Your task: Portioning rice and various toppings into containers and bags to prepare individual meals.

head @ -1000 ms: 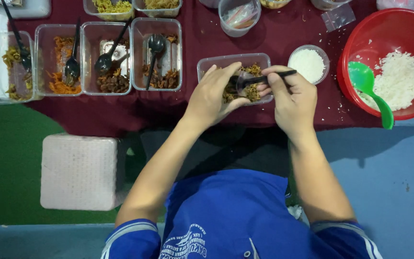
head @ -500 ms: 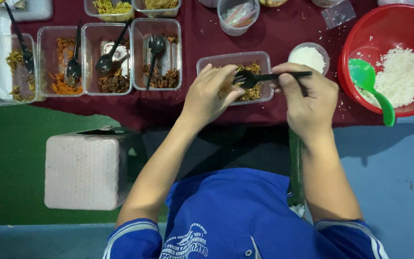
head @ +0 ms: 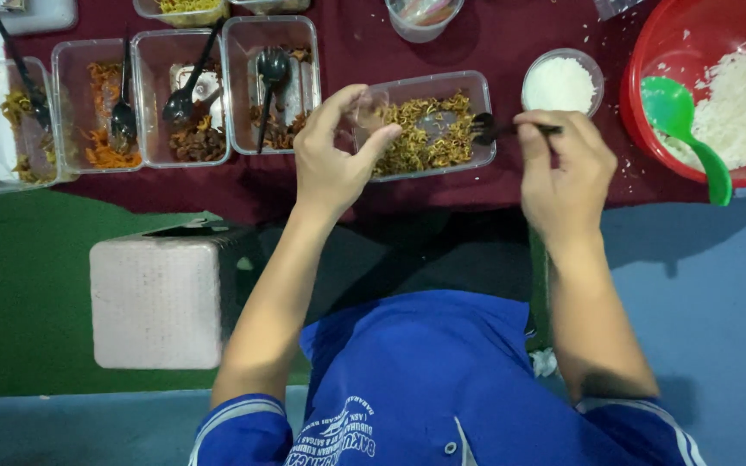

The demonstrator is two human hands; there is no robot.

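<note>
Since half a second ago, the right hand [head: 563, 177] has drawn its black fork [head: 511, 130] off the noodles to the right end of the clear container [head: 429, 121], pinching the handle. On that container's left end, the left hand [head: 331, 160] curls, thumb and fingers gripping the rim. Beyond its right corner stands a small cup of rice [head: 560, 82]; farther right, the red bowl [head: 649, 52].

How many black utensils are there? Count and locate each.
5: far-left tub's spoon, second tub's spoon, third tub's spoon, fourth tub's spoon, fork in right hand. Others may hide beyond the frame.
</note>
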